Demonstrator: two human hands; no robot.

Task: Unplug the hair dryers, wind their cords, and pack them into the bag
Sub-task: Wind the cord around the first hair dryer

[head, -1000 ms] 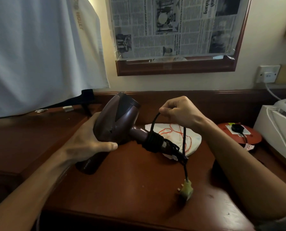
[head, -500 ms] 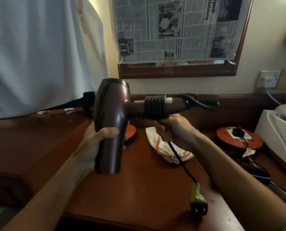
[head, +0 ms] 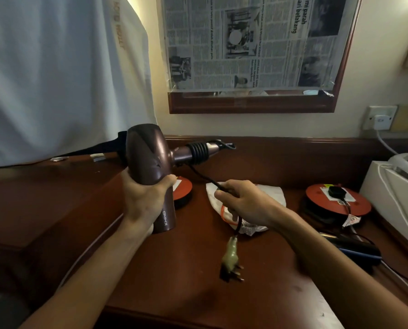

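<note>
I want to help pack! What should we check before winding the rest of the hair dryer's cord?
1. Plug out of the socket: ok, it dangles free.
2. Left hand grips the hair dryer firmly: ok.
3. Right hand holds the cord: ok.
4. Coils on the handle neat: ok.
5. Loose cord free of knots: cannot tell, partly hidden by the hand.
6. Bag open and ready: cannot tell.

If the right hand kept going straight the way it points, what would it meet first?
Likely the hair dryer held by the left hand; the right hand, gripping the cord, points left toward it. Depth unclear.
</note>
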